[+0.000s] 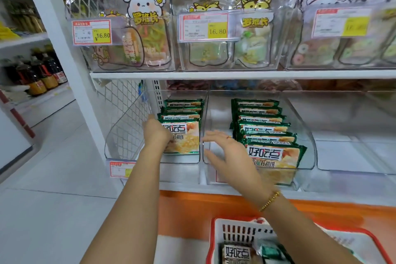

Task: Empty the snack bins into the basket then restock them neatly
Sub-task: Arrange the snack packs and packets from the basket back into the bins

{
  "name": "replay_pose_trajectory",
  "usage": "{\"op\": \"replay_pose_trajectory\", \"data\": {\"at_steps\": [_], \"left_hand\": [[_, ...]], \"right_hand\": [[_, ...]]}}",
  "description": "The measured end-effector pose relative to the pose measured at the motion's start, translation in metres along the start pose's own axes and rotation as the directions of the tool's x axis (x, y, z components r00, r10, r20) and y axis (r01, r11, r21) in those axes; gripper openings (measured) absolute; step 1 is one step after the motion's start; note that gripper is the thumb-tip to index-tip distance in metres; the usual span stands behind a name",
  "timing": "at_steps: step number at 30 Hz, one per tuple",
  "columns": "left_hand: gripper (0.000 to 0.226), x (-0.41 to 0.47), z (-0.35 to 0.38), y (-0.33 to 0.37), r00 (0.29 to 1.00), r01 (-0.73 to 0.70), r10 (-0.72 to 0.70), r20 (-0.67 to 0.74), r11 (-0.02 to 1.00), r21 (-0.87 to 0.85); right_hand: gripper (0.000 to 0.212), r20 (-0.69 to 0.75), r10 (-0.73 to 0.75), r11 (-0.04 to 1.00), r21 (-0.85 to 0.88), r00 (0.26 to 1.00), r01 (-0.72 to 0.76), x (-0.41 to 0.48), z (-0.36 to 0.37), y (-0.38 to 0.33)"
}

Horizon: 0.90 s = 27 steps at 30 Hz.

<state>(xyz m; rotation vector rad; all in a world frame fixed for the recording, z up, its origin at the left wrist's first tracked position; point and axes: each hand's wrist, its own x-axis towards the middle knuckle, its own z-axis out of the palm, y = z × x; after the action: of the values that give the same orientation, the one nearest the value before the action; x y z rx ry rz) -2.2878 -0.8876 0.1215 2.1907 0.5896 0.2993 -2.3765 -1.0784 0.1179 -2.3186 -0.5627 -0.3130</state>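
Two clear snack bins stand on the lower shelf. The left bin (120, 135) holds a row of green snack packets (184, 133) standing upright. My left hand (155, 133) grips the left edge of the front packet in that row. The middle bin (308, 148) holds several more green packets (274, 152), leaning in a row. My right hand (225, 150) hovers with fingers spread in the empty left part of the middle bin, beside its front packet. A red and white basket (216, 231) sits at the bottom right with a few packets (237, 253) inside.
An empty clear bin (353, 152) stands to the right. The upper shelf carries clear bins of candy bags (150, 45) with price tags (92, 32). An orange ledge (192, 210) runs below the shelf. The aisle floor and bottles (36, 75) lie to the left.
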Motion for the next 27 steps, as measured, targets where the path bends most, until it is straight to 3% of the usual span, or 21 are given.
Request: {"op": "replay_pose_trajectory", "data": {"at_steps": [3,6,9,10,12,14,17,19,21,24,27], "left_hand": [[0.039,-0.017,-0.011,0.009,0.978,-0.186,0.203,-0.041,0.948,0.257],[0.018,-0.056,-0.021,0.019,0.923,-0.316,0.383,-0.038,0.811,0.493],[0.041,-0.110,-0.020,0.023,0.835,-0.513,0.544,0.085,0.714,0.477],[0.042,-0.130,-0.015,0.022,0.794,-0.586,0.590,0.147,0.678,0.443],[0.038,-0.166,0.002,0.010,0.715,-0.697,0.631,0.300,0.614,0.370],[0.030,-0.195,0.029,-0.015,0.671,-0.731,0.560,0.486,0.610,0.306],[0.012,-0.226,0.073,-0.068,0.583,-0.642,0.319,0.747,0.744,0.183],[0.015,-0.242,0.094,-0.104,0.548,-0.493,0.143,0.824,0.851,0.180],[0.017,-0.258,0.108,-0.133,0.539,-0.371,-0.046,0.841,0.884,0.286],[0.017,-0.283,0.122,-0.163,0.546,-0.262,-0.207,0.812,0.878,0.400],[0.040,-0.305,0.128,-0.180,0.487,-0.316,-0.177,0.855,0.877,0.362]], "right_hand": [[0.008,-0.022,0.102,0.990,0.101,0.995,-0.100,-0.038,-0.013,0.015],[0.012,-0.086,0.157,0.986,0.067,0.984,-0.152,-0.078,-0.015,0.033],[0.008,-0.155,0.257,0.965,0.095,0.954,-0.245,-0.119,-0.011,0.054],[0.006,-0.125,0.303,0.950,0.111,0.945,-0.291,-0.133,-0.006,0.063],[0.006,0.075,0.403,0.910,0.076,0.912,-0.408,-0.161,0.010,0.080],[0.020,0.348,0.452,0.881,-0.034,0.821,-0.471,-0.188,0.034,0.094],[0.034,0.575,0.443,0.876,-0.114,0.688,-0.468,-0.225,0.068,0.102],[0.045,0.664,0.405,0.910,-0.225,0.629,-0.348,-0.249,0.086,0.105],[0.050,0.727,0.359,0.924,-0.367,0.585,-0.111,-0.270,0.095,0.107],[0.048,0.758,0.299,0.868,-0.468,0.580,0.163,-0.290,0.097,0.114],[0.046,0.693,0.310,0.821,-0.540,0.651,0.184,-0.297,0.098,0.133]]}}
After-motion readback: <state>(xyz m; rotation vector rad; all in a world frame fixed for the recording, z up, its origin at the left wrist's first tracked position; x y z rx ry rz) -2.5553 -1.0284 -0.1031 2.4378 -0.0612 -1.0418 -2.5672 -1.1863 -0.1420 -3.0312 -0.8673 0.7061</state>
